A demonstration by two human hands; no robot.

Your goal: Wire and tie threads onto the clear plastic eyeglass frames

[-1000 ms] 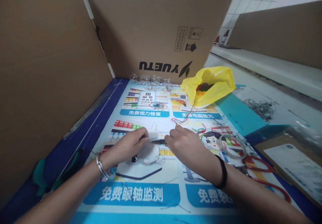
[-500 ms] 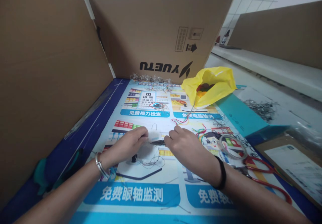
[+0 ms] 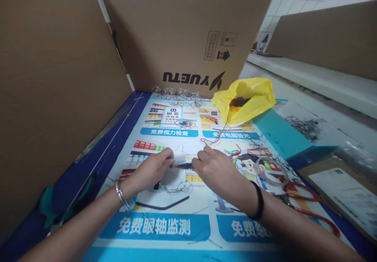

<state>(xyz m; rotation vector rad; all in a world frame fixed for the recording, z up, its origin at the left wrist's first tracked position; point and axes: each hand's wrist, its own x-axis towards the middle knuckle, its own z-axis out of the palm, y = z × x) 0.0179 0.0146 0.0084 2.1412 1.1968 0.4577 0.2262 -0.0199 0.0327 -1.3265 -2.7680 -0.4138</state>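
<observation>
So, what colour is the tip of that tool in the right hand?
The tip looks nearly black, best seen in the head view.

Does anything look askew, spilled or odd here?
The cardboard panel at the back stands with its YUETU lettering upside down. Loose coloured threads straggle across the poster beside the right hand, looking untidy. I see no clear spill or damage.

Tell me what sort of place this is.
Likely a makeshift craft bench: the right hand holds a pointed tool, scissors lie nearby, and a heap of what look like thin wires sits beyond them.
</observation>
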